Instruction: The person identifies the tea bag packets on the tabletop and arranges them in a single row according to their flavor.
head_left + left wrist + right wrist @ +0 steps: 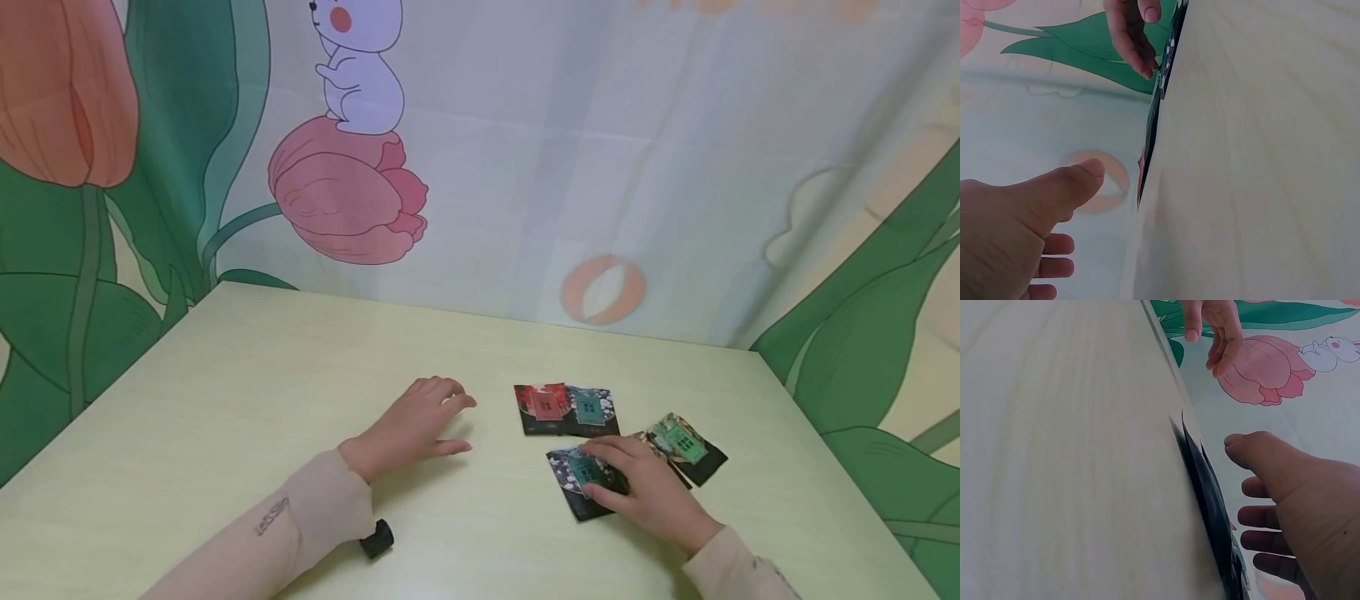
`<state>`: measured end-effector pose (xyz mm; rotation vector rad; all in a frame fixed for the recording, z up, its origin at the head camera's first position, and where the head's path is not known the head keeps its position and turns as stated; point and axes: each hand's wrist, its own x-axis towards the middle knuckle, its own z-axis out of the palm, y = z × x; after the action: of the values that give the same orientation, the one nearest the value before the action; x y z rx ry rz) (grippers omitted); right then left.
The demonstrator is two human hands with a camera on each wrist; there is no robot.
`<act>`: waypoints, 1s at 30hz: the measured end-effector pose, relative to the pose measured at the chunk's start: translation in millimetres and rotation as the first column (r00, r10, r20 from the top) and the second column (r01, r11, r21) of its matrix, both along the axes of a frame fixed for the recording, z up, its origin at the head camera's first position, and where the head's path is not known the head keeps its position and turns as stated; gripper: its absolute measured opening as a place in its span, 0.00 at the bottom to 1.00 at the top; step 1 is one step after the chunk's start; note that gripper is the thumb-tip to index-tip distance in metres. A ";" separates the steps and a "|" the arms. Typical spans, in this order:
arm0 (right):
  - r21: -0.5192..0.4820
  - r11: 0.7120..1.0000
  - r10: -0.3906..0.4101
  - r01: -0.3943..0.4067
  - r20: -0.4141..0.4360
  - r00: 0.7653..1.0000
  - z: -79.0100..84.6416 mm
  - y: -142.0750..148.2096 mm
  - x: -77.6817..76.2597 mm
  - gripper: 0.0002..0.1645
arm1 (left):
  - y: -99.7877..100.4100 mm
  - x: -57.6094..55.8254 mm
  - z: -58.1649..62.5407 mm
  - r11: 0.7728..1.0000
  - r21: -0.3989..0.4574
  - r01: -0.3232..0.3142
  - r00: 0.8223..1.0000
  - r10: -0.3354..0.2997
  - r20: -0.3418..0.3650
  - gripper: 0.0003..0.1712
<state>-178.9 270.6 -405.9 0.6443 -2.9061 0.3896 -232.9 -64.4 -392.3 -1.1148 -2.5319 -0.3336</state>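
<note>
My right hand [645, 492] is over a flat sachet [577, 479] with a dark blue floral print, its fingers spread and loosely bent. In the right wrist view the thumb and fingers stand apart beside the dark edge of a sachet [1210, 512]. Behind it lie a red sachet [545, 407] and a blue-green one [591, 408], side by side. A green sachet [686, 447] rests to the right, overlapping another mostly hidden by the hand. My left hand [416, 421] hovers left of the sachets, holding nothing, thumb and fingers apart.
A small black cylindrical object [377, 540] shows beside the left sleeve. The pale wooden table [225, 417] reaches back to a printed curtain [510, 167] with tulips and a white animal.
</note>
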 end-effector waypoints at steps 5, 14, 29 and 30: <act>-0.002 1.000 0.019 -0.019 -0.018 1.000 -3.1 0.1 -0.2 0.29 | 8.5 -3.1 -1.3 1.000 -0.008 0.000 0.999 0.001 0.048 0.29; 0.012 0.999 0.041 -0.041 -0.043 0.998 -6.0 1.3 -0.7 0.29 | 18.4 -6.7 -3.0 1.000 -0.008 0.002 0.995 -0.002 0.096 0.29; 0.034 0.997 0.067 -0.066 -0.023 0.997 -7.8 2.1 -0.8 0.27 | 38.3 -15.1 -5.5 1.000 0.010 0.003 0.983 -0.005 0.183 0.29; 0.034 0.997 0.066 -0.066 -0.021 0.998 -8.2 2.0 -0.8 0.27 | 39.9 -15.8 -6.1 1.000 0.009 0.005 0.982 -0.007 0.189 0.29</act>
<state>-179.7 272.6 -414.1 0.7463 -2.8815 0.3402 -248.8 -24.5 -398.3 -1.1367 -2.6887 -0.4719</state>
